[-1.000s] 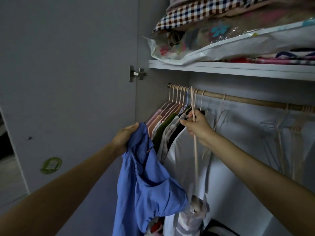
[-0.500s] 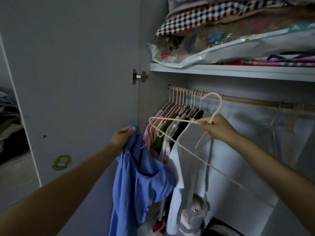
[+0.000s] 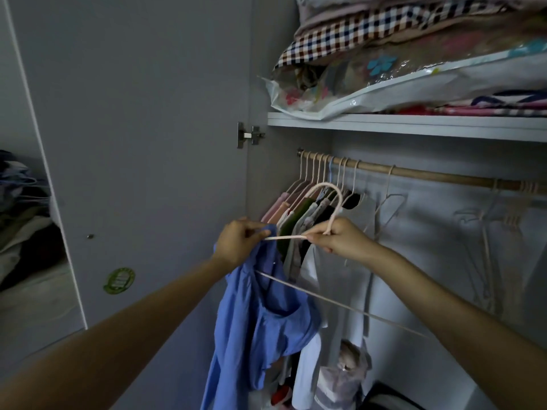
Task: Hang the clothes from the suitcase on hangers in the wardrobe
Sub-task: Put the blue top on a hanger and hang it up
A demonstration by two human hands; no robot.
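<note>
Dim light; much of the wardrobe interior is murky. Your left hand (image 3: 238, 239) grips the top of the blue garment (image 3: 260, 327) and pinches the tip of one arm of the pink hanger (image 3: 327, 202); that end of the hanger is hidden behind your fingers and the cloth. Your right hand (image 3: 337, 236) pinches the hanger at the base of its hook, grip closed round the thin wire. The hanger's lower bar (image 3: 340, 303) runs from inside the garment's neck opening down to the right; its far end fades into shadow.

The garment hangs in front of the wardrobe's left side, its hem cut off at the frame bottom.

One wooden rail (image 3: 414, 174). About ten hooks crowd its left end, clothes packed too tight to count surely. One bare hanger (image 3: 387, 199) mid-rail; a faint cluster of bare hangers (image 3: 515, 214) at right, number unclear.

One shelf (image 3: 414, 125) above, its folded bedding cut off at top.
</note>
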